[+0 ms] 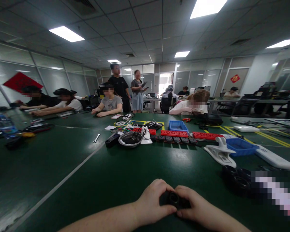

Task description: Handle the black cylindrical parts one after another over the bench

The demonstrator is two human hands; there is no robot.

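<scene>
Close to me, just above the green table, both of my hands grip one small black part with a round opening. From the left, my left hand closes its thumb and fingers around it. On the other side my right hand pinches it, fingertips nearly meeting those of the left. Fingers cover much of the part, so its exact kind cannot be made out. To the right of my hands lie several dark ring-shaped black parts, blurred.
Farther back are a metal bowl, a white clamp, blue bins, red socket strips and a wrench. A bottle stands at left. Several people sit around the table; two stand behind.
</scene>
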